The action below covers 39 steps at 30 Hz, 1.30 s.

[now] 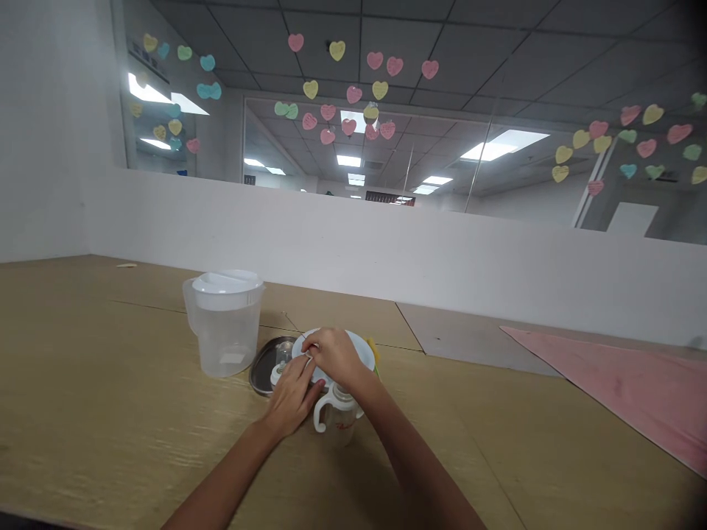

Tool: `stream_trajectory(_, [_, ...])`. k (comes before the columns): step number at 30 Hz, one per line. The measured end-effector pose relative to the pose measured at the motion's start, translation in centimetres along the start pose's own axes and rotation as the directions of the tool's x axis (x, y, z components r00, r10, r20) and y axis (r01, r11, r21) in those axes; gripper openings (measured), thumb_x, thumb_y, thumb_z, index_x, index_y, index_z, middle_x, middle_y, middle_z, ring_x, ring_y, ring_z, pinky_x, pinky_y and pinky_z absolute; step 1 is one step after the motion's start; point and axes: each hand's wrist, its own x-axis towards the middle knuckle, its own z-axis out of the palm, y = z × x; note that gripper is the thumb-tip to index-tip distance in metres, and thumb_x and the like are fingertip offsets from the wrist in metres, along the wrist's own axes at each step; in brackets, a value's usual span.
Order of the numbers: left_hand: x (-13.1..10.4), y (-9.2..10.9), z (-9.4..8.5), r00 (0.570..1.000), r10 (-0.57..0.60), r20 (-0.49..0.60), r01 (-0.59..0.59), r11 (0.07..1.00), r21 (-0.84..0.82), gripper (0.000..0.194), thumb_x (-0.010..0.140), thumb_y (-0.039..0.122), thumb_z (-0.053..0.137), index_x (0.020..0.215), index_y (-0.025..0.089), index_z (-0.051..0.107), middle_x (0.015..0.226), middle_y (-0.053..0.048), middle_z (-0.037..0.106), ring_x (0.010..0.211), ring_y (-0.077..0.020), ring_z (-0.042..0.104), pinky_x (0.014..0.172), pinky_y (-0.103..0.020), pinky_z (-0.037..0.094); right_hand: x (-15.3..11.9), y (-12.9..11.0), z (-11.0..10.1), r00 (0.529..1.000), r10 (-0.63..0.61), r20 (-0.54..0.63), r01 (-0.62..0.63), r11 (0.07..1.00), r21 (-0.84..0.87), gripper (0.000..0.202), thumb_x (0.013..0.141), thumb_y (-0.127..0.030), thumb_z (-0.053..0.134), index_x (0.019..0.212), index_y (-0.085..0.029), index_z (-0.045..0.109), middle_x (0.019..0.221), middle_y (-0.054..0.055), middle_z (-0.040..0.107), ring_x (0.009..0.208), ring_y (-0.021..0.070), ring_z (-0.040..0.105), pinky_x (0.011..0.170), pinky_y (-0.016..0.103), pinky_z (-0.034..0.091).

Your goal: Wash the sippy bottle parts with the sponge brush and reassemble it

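Observation:
Over a white plate (361, 349), my two hands meet at the fingertips. My right hand (338, 358) is closed in a pinch, and a thin wire-like rod (294, 324) sticks out from its fingers toward the far left. My left hand (294, 394) is closed against the right fingertips; a small white piece shows between them, too hidden to name. Just in front of the plate stands a clear baby bottle (341, 423) with white handles and no cap on top, partly behind my right wrist. Left of the plate, a white bottle cap with a clear top (280, 364) sits on a dark metal tray (259, 374).
A clear plastic pitcher (229, 331) with a white lid stands left of the tray. Something yellow and green (374, 353) pokes out at the plate's right edge. A pink sheet (624, 383) lies at the right. Behind the wooden table (138, 427) rises a white wall (309, 239) with windows.

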Motion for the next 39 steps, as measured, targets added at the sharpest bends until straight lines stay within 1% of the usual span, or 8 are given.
stream_trajectory(3, [-0.1,-0.2,-0.1,1.0,0.022,0.008,-0.022,1.0,0.003,0.032,0.088,0.034,0.037,0.11,0.015,0.051,0.106,-0.011,0.055,0.098,-0.0233,0.05,0.085,-0.04,0.043,-0.2,-0.5,-0.3,1.0,-0.005,-0.022,0.005,1.0,0.018,0.023,0.076,-0.012,0.051,0.084,-0.022,0.07,0.084,0.003,0.068,0.082,0.0172,0.061,0.074,0.025,0.042])
stream_trajectory(8, [-0.2,-0.4,-0.1,0.997,0.058,0.049,-0.058,0.998,0.007,0.032,0.089,0.032,0.036,0.112,0.016,0.052,0.11,-0.011,0.055,0.102,-0.0238,0.048,0.088,-0.041,0.04,-1.0,-2.3,-2.0,0.979,-0.113,-0.171,0.139,0.979,0.15,0.029,0.081,-0.02,0.05,0.108,-0.024,0.061,0.113,0.001,0.06,0.105,0.0158,0.053,0.088,0.027,0.04])
stream_trajectory(11, [-0.1,-0.2,-0.3,0.996,0.064,0.069,-0.063,0.998,-0.018,0.031,0.089,0.03,0.035,0.114,0.017,0.049,0.113,-0.01,0.054,0.104,-0.0225,0.047,0.089,-0.04,0.04,-1.2,-3.1,-3.1,0.945,-0.187,-0.269,0.229,0.964,0.135,0.034,0.086,-0.019,0.042,0.118,-0.024,0.054,0.115,0.001,0.058,0.107,0.0137,0.05,0.091,0.027,0.038])
stream_trajectory(14, [0.1,0.1,-0.5,0.995,0.059,0.081,-0.058,0.998,-0.019,0.032,0.09,0.029,0.035,0.118,0.019,0.047,0.114,-0.009,0.053,0.106,-0.0219,0.046,0.09,-0.039,0.039,-1.4,-3.3,-4.2,0.914,-0.187,-0.359,0.227,0.971,0.071,0.038,0.089,-0.02,0.037,0.125,-0.023,0.047,0.113,0.003,0.059,0.102,0.0141,0.053,0.09,0.026,0.038])
stream_trajectory(16, [0.1,0.2,-0.5,0.995,0.061,0.082,-0.061,0.998,-0.004,0.034,0.09,0.029,0.035,0.122,0.02,0.044,0.117,-0.009,0.052,0.108,-0.0219,0.045,0.091,-0.039,0.038,-1.5,-3.2,-4.8,0.932,-0.151,-0.33,0.164,0.986,0.014,0.037,0.09,-0.02,0.036,0.125,-0.023,0.048,0.105,0.004,0.062,0.095,0.0153,0.056,0.085,0.026,0.041])
stream_trajectory(20, [0.0,0.1,-0.4,0.993,0.073,0.093,-0.075,0.997,0.022,0.035,0.091,0.029,0.034,0.124,0.02,0.042,0.119,-0.008,0.051,0.11,-0.0212,0.044,0.094,-0.039,0.036,-1.7,-2.9,-5.6,0.987,-0.038,-0.157,0.027,0.997,-0.069,0.033,0.089,-0.019,0.04,0.118,-0.022,0.055,0.091,0.004,0.067,0.079,0.0162,0.061,0.069,0.024,0.044])
stream_trajectory(26, [-0.2,-0.2,0.1,0.996,0.055,0.075,-0.058,0.997,0.044,0.035,0.09,0.031,0.035,0.122,0.019,0.042,0.119,-0.008,0.05,0.11,-0.0216,0.043,0.094,-0.04,0.035,-1.8,-3.0,-5.8,0.987,-0.036,-0.154,0.029,0.998,-0.052,0.029,0.089,-0.018,0.04,0.111,-0.022,0.058,0.097,0.003,0.066,0.085,0.0136,0.061,0.073,0.021,0.043])
stream_trajectory(39, [0.0,0.2,-0.2,0.997,0.04,0.064,-0.043,0.998,0.048,0.035,0.09,0.029,0.035,0.123,0.019,0.042,0.121,-0.008,0.048,0.112,-0.0228,0.039,0.095,-0.041,0.034,-1.4,-2.7,-4.3,0.999,0.047,-0.012,-0.048,0.998,-0.037,0.027,0.088,-0.019,0.04,0.1,-0.022,0.063,0.084,0.001,0.067,0.072,0.0128,0.06,0.06,0.021,0.036])
